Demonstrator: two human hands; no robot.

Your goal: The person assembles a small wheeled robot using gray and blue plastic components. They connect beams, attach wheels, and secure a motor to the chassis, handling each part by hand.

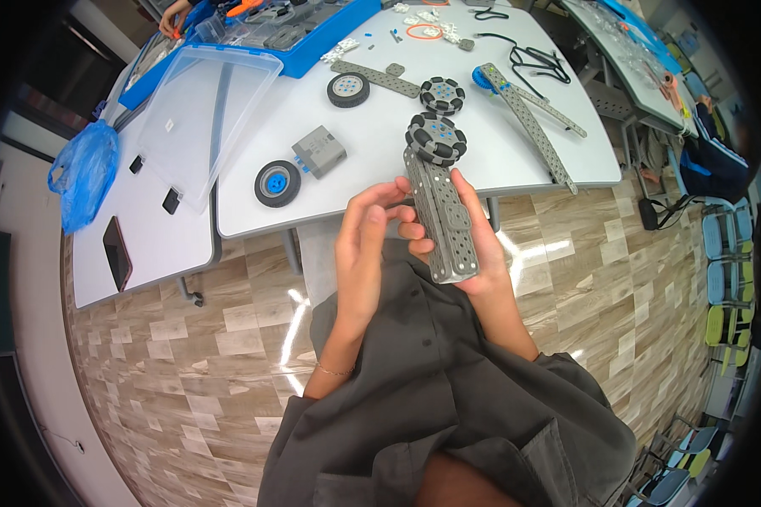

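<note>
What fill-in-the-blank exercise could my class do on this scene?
1. The right hand holds a beam assembly coloured ____.
2. The wheel left of the grey box has a centre coloured ____.
3. In the picture, the black cable lies to the ____ of the large blue tray.

Missing words: grey; blue; right.

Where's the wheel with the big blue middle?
In the head view, the wheel is on the white table, near its front edge, beyond and left of the left hand, beside a grey block.
</note>
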